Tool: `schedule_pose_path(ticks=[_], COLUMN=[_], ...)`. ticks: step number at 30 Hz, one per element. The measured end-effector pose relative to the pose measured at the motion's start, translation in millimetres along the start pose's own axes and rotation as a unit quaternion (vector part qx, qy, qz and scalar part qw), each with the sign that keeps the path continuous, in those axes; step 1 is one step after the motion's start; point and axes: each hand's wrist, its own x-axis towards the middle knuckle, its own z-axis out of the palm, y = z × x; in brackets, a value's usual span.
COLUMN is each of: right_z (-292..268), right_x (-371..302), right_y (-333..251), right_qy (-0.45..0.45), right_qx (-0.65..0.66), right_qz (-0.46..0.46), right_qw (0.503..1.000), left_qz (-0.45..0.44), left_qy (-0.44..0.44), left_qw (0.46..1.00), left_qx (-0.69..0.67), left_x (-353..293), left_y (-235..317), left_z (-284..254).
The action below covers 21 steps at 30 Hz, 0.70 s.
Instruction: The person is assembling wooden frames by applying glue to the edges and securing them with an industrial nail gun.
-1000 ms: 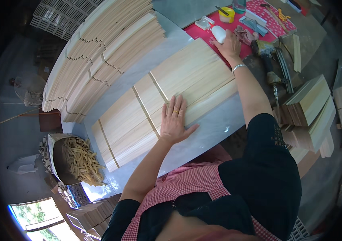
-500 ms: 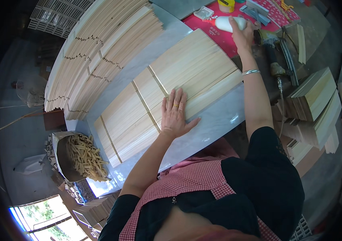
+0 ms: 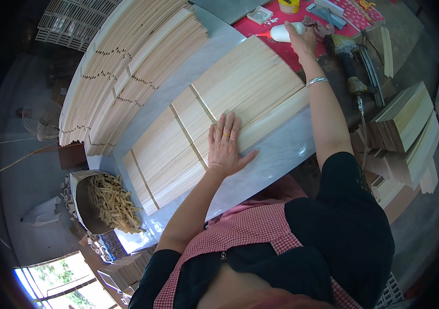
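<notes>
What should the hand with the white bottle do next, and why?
Maybe bring the bottle over the boards: the right hand grips it, its red tip is near their far corner, and the left hand lies flat on them.

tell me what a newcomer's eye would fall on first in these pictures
Probably the pale grooved wood across the middle of the table, with the left hand spread flat on it. Next, the white bottle with a red tip, in the right hand above the red cover at upper right. The tall fanned stacks of boards at upper left stand out too.
</notes>
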Motion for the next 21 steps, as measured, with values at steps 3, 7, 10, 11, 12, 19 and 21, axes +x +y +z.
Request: schedule_pose_path(ticks=[3, 7, 10, 11, 12, 19, 21], right_z=[2, 1, -2, -4, -7, -37, -47], right_x=[-5, 3, 1, 1, 0, -12, -18], right_y=[-8, -6, -6, -6, -6, -14, -13], right_qy=[-0.016, -0.019, -0.022, -0.023, -0.024, -0.039, -0.040], right_qx=[0.015, -0.011, -0.014, -0.009, -0.004, -0.027, -0.029], right_qz=[0.029, 0.016, 0.011, 0.011, 0.010, 0.015, 0.013], right_qw=[0.999, 1.000, 1.000, 1.000, 1.000, 0.999, 0.999], left_qz=[-0.001, 0.002, 0.002, 0.002, 0.002, -0.002, -0.001], left_qy=[-0.009, -0.012, -0.014, -0.014, -0.014, -0.017, -0.013], left_qw=[1.000, 1.000, 1.000, 1.000, 1.000, 1.000, 1.000], left_qx=[0.004, 0.006, 0.007, 0.008, 0.008, 0.013, 0.016], left_x=[0, 1, 0, 1, 1, 1, 1], left_y=[-1, 0, 1, 0, 0, 0, 0], left_z=[0, 0, 0, -1, -1, 0, 1])
